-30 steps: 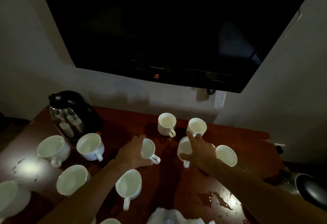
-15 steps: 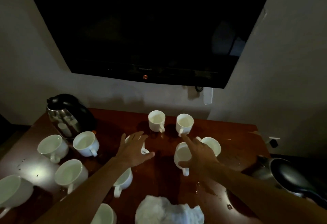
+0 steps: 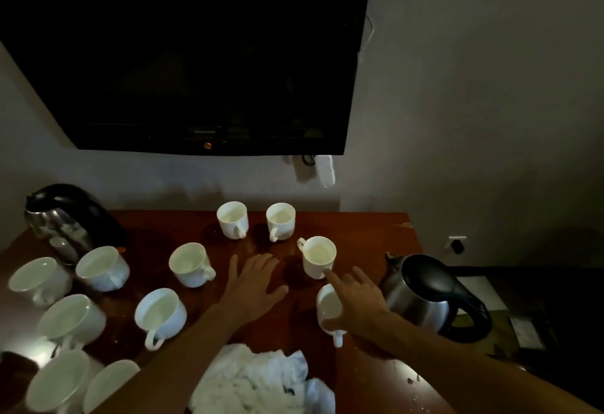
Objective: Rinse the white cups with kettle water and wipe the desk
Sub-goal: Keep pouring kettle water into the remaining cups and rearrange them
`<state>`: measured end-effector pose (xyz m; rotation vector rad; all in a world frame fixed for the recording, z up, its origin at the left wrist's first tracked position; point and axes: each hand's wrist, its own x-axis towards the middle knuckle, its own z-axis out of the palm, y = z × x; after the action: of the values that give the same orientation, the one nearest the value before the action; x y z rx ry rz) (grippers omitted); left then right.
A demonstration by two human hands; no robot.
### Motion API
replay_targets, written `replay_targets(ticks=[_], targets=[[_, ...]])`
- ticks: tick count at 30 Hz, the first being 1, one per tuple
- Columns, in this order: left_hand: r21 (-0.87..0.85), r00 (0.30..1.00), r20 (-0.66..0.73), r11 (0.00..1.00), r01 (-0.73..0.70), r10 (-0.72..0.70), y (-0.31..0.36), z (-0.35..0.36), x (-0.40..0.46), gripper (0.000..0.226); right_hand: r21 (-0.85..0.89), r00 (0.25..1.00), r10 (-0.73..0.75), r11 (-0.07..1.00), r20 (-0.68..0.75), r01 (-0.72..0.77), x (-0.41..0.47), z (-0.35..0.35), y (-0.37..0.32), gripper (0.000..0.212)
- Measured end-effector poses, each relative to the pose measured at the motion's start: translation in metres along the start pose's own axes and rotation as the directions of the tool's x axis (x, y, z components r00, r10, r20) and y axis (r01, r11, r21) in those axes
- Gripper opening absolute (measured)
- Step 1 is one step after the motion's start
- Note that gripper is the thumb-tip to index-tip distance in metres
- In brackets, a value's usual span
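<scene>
**A:** A person's left hand lies spread, fingers straight, over the wet worktop and holds nothing; the right hand rests over a white cup, forefinger stretched toward a second cup. What is the step?

**B:** Gathering the white cups, by the look of it. Whether the right hand's grip has closed on the cup beneath is not clear (the palm hides the rim).

**A:** How to do it well?

**B:** Take each cup by its handle or wall and lift rather than slide, since the wood is slick with spills. Keep the wrist clear of the steel kettle just beside it. More cups stand to the left near a second kettle; the white cloth waits at the near edge for wiping.
</scene>
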<state>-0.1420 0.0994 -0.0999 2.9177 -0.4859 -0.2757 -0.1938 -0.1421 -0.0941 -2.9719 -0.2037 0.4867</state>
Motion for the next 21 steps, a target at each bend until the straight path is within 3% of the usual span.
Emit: replay_targets(ticks=[6,11,15,21], targets=[[0.013,0.999,0.04,1.0,0.007,-0.008,0.035,0.004,-0.015,0.065,0.054,0.998,-0.041,0.998,-0.048,0.043,-0.016,0.001,0.011,0.106],[-0.005,0.999,0.046,1.0,0.013,-0.013,0.052,0.007,-0.018,0.065,0.007,0.971,-0.14,0.989,-0.195,0.144,-0.032,-0.033,0.032,0.096],[0.012,0.998,0.063,1.0,-0.004,0.004,0.073,0.005,-0.016,0.064,-0.025,0.968,-0.073,0.997,-0.241,0.069,-0.055,-0.07,0.074,0.095],[0.009,0.999,0.01,0.999,-0.048,0.048,0.103,0.004,-0.004,0.065,0.001,0.957,0.049,0.999,-0.285,-0.051,-0.079,-0.069,0.14,0.101]])
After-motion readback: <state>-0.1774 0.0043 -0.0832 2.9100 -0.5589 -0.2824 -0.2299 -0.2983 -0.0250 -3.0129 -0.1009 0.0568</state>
